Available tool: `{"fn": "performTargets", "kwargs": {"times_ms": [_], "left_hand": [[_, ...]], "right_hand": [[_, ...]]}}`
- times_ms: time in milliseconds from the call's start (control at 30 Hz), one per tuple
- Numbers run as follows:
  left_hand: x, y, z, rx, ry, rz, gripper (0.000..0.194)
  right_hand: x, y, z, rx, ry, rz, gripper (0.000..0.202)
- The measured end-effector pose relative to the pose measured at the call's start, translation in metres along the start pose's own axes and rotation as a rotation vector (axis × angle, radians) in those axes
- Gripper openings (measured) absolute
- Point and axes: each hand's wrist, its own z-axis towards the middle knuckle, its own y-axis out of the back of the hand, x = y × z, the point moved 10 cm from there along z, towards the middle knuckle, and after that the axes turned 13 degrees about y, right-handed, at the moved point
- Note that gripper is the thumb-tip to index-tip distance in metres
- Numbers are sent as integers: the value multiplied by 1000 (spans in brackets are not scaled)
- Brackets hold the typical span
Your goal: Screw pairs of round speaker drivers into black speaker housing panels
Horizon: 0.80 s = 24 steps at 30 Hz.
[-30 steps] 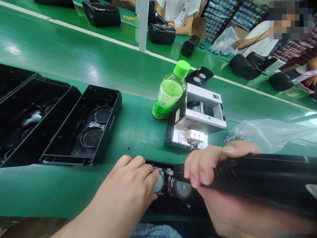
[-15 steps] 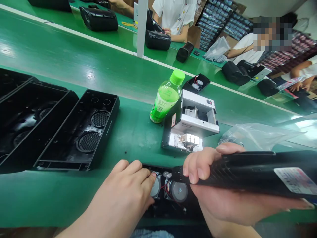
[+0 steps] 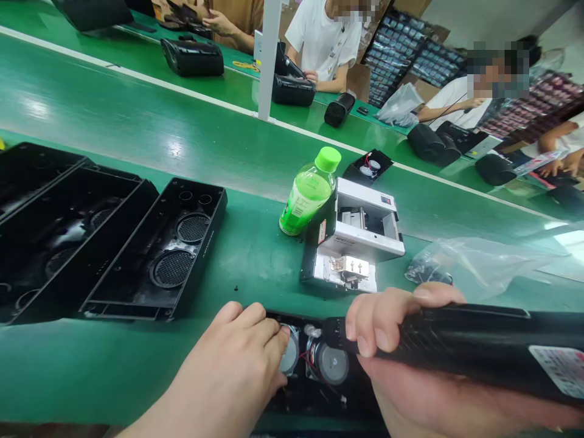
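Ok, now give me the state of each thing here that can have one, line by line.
Left hand: fingers bent over the left speaker
Right hand: closed around the power screwdriver
Power screwdriver: held roughly level; running or not, can't tell
Right speaker: uncovered, wires showing
Bottle: upright, capped
Nearest left-side casing: open side up
Plastic bag: crumpled
Silver machine: on or off, can't tell

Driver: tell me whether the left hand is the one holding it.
No, the right hand is wrapped around the driver, while the left hand is at a speaker.
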Motion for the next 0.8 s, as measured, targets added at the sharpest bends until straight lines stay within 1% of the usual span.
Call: {"fn": "performTargets", "kwargs": {"times_ms": [67,233,400,500,567,633,733,767,800], "left_hand": [[0,-1,0,8,4,8,33],[-1,-2,3,17,8,14,34],[0,1,1,7,3,-1,35],[0,1,0,0,-4,-3,32],[-1,0,0,4,-4,-1,32],[-1,-1,1,18,0,2,32],[1,-4,4,77,23,19,32],[2,-6,6,109,32,25,32],[2,-7,7,140,42,32,33]], "right_hand": [[3,2,1,-26,25,-6,63],[1,-2,1,35,-21,-54,68],[0,-1,-1,-19,-13,-33,66],[-1,-5,-2,12,1,-43,68],[3,-7,-3,47,34,-66,69],[8,-8,-7,92,56,-107,61],[6,-17,-17,210,4,-128,33],[4,-23,-21,256,-11,-120,25],[3,-28,-24,297,-17,-111,22]]}}
